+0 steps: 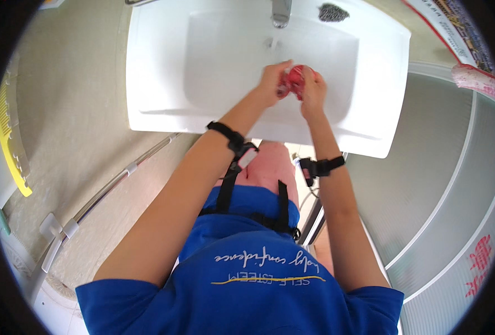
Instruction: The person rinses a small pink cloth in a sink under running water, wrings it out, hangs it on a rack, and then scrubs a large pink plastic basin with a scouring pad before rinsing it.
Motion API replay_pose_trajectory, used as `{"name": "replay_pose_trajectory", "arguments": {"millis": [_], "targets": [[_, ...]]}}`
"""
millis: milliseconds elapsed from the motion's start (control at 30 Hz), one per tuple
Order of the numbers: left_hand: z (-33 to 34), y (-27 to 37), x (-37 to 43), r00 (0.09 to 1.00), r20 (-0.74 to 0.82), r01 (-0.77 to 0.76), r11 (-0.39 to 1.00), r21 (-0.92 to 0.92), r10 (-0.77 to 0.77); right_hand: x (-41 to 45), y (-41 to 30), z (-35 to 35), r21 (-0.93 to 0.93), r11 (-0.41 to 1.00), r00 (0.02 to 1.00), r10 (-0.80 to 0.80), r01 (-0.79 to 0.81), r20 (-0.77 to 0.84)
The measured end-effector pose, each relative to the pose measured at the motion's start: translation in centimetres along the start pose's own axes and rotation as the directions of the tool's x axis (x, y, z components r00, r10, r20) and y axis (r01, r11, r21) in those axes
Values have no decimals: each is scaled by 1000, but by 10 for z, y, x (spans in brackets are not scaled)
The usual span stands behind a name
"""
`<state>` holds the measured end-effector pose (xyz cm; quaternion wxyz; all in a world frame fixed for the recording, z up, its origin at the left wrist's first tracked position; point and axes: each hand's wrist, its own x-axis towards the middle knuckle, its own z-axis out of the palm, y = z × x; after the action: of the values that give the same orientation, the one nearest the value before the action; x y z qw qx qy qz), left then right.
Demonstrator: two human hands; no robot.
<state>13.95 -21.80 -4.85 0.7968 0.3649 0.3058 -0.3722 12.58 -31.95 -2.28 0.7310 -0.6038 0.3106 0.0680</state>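
Observation:
Over the basin of a white washbasin (159,83), both hands grip a wet red cloth (296,78) that looks bunched up. My left hand (271,81) holds its left part, and my right hand (315,90) closes on its right side. Some fingers are hidden by the cloth and slightly blurred. The hands are close together, just below and right of a thin stream of water (274,43) that falls from the chrome faucet (281,14) towards the drain. Each forearm wears a black strap with a small device.
A grey metal scouring pad (332,13) lies on the basin's back right rim. A yellow comb (6,134) is at the far left, above a chrome rail (105,190) along the wall. Ribbed translucent panels (423,167) stand at the right, near a pink and white packet (478,81).

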Motion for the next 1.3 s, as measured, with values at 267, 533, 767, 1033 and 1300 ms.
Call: {"name": "replay_pose_trajectory", "arguments": {"millis": [267,533,767,1033,1300], "targets": [[-27,59,-15,939,-42,-328,854,-404,341,42,-40,59,-54,955,870,289,-293,400],[-2,52,14,949,115,-154,752,-642,292,49,-74,36,-510,611,784,-570,605,246],[27,60,-3,939,269,39,710,-703,215,41,-109,29,-124,737,717,-583,665,381],[0,54,-13,940,322,59,880,-471,109,36,-55,25,-153,941,945,-274,302,180],[-22,58,-28,989,113,-48,937,-346,93,36,-87,34,-387,194,389,-754,901,529]]}}
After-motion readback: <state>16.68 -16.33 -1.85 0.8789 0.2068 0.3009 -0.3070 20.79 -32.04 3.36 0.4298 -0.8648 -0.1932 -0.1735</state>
